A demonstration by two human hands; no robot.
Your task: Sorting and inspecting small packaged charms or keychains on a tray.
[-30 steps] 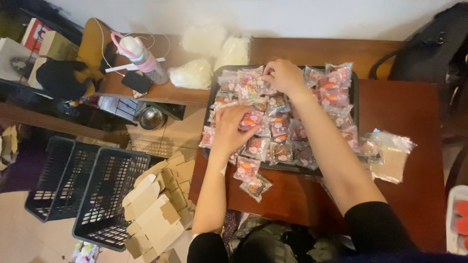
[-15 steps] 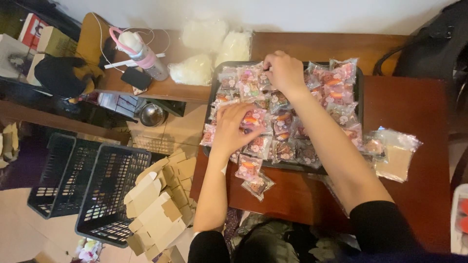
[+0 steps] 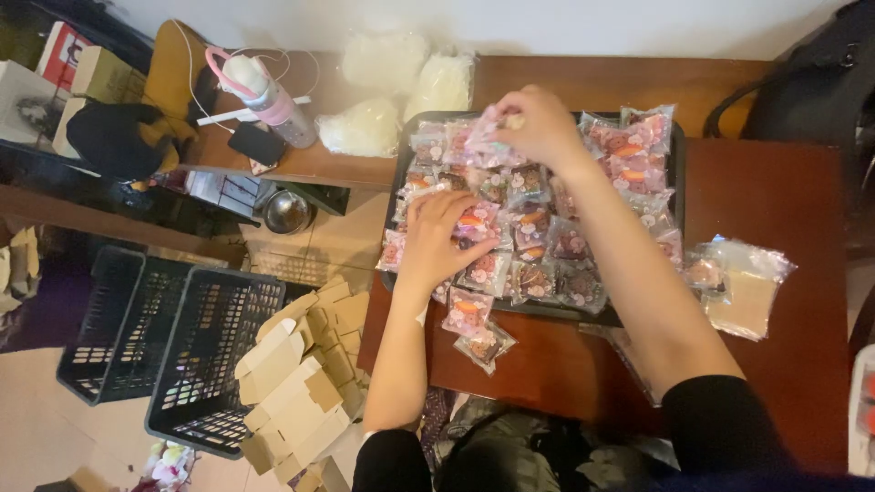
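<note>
**Two hands over a tray of wrapped sweets, dark wooden desk**

Left hand (image 3: 442, 239): arm reaching up from the desk's near edge, palm down, fingers (image 3: 474, 202) spread and resting flat on the small clear patterned packets with pink and orange contents (image 3: 533, 244). Gripping nothing that shows; it presses on the packets at the tray's left side.

Right hand (image 3: 538, 126): forearm in a rolled-up black sleeve crossing the tray diagonally from the near right. Fingers pinched shut on one pink-patterned clear packet (image 3: 485, 137), lifted at the tray's far edge.

Container: black rectangular tray (image 3: 676, 157), set at the far left part of the reddish-brown wooden desk (image 3: 784, 182). Filled with the packets in overlapping rows; the forearm hides a strip of them.

Outside the tray:
- Two loose packets (image 3: 474, 328), on the desk just past the tray's near-left corner.
- Clear cellophane bags with tan card (image 3: 747, 287), right of the tray, near the desk's middle.
- Black bag (image 3: 811, 87), far right corner.

Adjoining lower wooden shelf, left of the desk:
- Three white translucent plastic bags (image 3: 392, 91), just beside the tray's far-left corner.
- Pink-and-white drinks bottle (image 3: 264, 91), lying tilted.
- Small dark phone-like slab (image 3: 255, 144).

Floor, left of the desk:
- Two black plastic lattice baskets (image 3: 155, 337), side by side.
- Heap of flat folded tan cardboard boxes (image 3: 296, 378), between the baskets and the desk.
- Small round metal bowl (image 3: 287, 211).
</note>
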